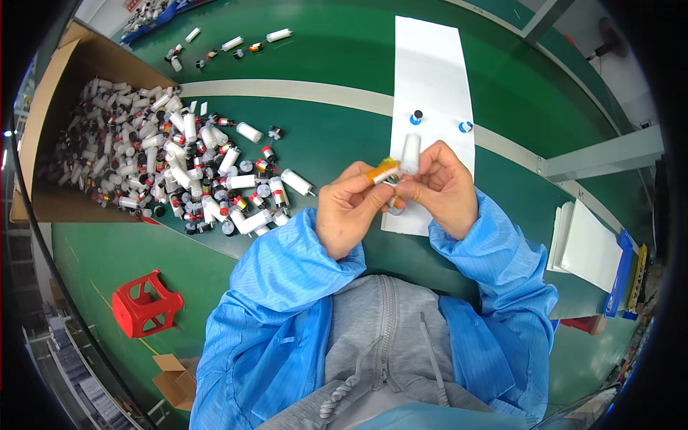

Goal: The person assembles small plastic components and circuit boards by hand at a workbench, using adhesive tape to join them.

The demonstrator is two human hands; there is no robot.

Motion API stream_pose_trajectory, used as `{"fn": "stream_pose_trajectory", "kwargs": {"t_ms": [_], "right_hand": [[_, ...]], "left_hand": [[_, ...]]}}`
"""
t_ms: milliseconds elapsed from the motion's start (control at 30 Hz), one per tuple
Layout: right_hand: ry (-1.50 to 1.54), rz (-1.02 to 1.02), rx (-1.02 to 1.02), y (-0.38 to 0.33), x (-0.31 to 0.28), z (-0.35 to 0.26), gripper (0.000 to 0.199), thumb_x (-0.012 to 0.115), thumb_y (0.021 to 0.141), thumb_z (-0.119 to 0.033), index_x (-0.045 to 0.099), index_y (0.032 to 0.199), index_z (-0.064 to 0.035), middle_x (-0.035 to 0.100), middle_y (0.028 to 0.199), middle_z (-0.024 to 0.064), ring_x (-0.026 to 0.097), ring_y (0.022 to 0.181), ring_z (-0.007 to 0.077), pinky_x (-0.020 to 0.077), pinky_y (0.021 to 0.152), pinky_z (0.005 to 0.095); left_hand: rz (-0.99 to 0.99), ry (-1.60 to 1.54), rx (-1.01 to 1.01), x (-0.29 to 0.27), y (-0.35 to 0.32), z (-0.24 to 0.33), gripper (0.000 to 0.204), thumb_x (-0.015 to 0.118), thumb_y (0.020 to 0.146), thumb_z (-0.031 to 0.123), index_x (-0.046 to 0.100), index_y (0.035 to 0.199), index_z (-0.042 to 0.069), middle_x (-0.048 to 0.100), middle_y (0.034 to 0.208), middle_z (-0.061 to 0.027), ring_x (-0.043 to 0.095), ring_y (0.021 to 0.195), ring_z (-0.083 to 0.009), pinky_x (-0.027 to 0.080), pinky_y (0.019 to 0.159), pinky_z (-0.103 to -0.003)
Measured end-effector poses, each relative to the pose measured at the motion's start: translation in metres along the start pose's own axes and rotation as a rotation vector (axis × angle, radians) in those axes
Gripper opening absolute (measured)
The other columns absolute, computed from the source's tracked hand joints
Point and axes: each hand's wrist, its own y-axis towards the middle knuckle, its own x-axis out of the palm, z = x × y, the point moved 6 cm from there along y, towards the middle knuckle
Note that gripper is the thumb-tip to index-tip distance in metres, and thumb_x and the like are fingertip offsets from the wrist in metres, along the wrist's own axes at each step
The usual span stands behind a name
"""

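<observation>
My left hand (345, 210) is closed, with its thumb and forefinger brought together in a pinch. An orange-yellow and white piece (383, 172) shows at its fingertips; I cannot tell whether it is held or wrapped round a finger. My right hand (446, 188) grips a small white plastic cylinder (411, 153), upright and slightly blurred. Both hands meet at the cylinder's lower end, where the fingers hide the details. Beneath them lies a long white sheet (433, 68). Farther up it are a small blue-and-black part (416, 117) and a blue-and-white part (466, 127).
At the left, a cardboard box (50, 143) on its side spills a heap of white cylinders (186, 175) onto the green table (330, 136). Loose pieces (233, 44) lie at the far side. White boards (591, 240) rest at right. On the floor stands a red stool (147, 304).
</observation>
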Motion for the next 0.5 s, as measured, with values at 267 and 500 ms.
{"fn": "stream_pose_trajectory", "kwargs": {"t_ms": [267,500], "right_hand": [[-0.324,0.139,0.149,0.0,-0.011,0.004,0.019,0.066,0.087,-0.002,0.05,0.097,-0.002,0.064,0.082,0.0072,0.063,0.072,0.013,0.0498,0.061,0.0241],[-0.342,0.083,0.085,-0.004,-0.008,0.001,0.01,0.058,0.094,-0.003,0.048,0.096,-0.004,0.062,0.073,0.0047,0.058,0.069,0.0103,0.0461,0.068,0.0232]], "left_hand": [[-0.027,0.038,0.035,-0.011,0.039,0.012,0.031,0.066,0.083,-0.008,0.058,0.112,-0.003,0.064,0.103,-0.0075,0.064,0.09,-0.0142,0.052,0.076,-0.027],[0.297,1.35,0.39,-0.067,0.046,0.097,0.05,0.074,0.076,0.005,0.051,0.121,0.004,0.05,0.122,-0.0178,0.052,0.107,-0.0383,0.043,0.088,-0.046]]}}
